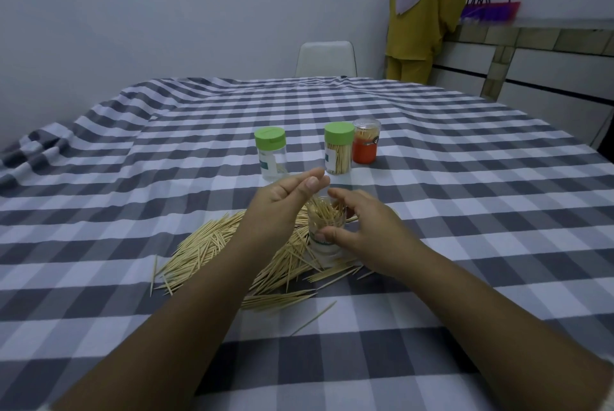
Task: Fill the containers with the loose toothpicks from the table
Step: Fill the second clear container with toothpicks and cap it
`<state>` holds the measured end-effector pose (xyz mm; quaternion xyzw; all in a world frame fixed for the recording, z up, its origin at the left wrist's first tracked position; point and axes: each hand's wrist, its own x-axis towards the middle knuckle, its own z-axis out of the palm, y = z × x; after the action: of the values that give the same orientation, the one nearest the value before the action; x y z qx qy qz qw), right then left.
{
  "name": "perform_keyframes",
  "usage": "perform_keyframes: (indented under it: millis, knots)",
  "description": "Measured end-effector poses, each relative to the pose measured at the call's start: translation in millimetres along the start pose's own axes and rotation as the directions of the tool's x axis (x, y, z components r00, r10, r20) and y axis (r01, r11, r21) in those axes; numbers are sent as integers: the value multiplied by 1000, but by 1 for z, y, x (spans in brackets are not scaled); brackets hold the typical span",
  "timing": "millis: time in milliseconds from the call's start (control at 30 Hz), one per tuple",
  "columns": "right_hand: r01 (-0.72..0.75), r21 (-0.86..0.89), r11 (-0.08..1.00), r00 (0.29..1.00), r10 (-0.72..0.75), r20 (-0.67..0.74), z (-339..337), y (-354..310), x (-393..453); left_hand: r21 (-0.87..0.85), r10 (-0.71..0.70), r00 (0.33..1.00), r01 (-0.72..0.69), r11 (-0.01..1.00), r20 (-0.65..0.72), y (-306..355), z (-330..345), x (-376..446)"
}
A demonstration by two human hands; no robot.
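The open jar (pixel 325 232) is gripped round its side by the right hand (pixel 363 228), right in the toothpick pile (pixel 232 251). Just above the jar's mouth, the left hand (pixel 282 208) is held loosely open, thumb and fingers apart, nothing visibly pinched. The jar is best kept upright and steadied while sticks are fed in aligned. Its base is hidden; behind it, the capped jars' (pixel 339 148) labels cannot be read.

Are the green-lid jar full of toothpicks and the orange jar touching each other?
Cannot tell. In the head view the full jar overlaps the orange jar, which stands just behind it, so no gap or contact shows.
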<state>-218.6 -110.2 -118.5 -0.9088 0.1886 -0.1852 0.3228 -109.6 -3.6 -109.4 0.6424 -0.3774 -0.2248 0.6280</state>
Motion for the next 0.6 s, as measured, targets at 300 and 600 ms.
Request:
perform_keyframes:
  millis: [300, 600]
  knots:
    - [-7, -21, 1000, 1000, 7, 1, 0, 0, 0, 336, -21, 999, 7, 942, 38, 0, -23, 4]
    - [-28, -42, 999, 999, 29, 23, -2, -3, 0, 984, -256, 962, -48, 173, 92, -11, -36, 14]
